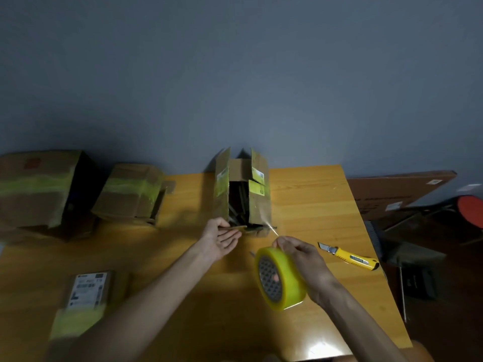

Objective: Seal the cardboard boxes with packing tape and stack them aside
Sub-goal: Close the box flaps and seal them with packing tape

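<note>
An open cardboard box (258,202) stands in the middle of the wooden table (313,199), its flaps upright and dark items inside. My left hand (222,237) is palm up at the box's near edge, its fingers on the near flap. My right hand (300,254) grips a roll of yellow packing tape (281,279). A thin strip of tape runs from the roll up to the box's right front corner. Two boxes sealed with yellow tape (36,189) (130,194) sit at the far left.
A yellow utility knife (350,257) lies on the table right of my right hand, blade out. A small labelled parcel (83,299) lies at the near left. Beyond the table's right edge are a flat cardboard sheet (397,192), a red stool (470,210) and dark objects on the floor.
</note>
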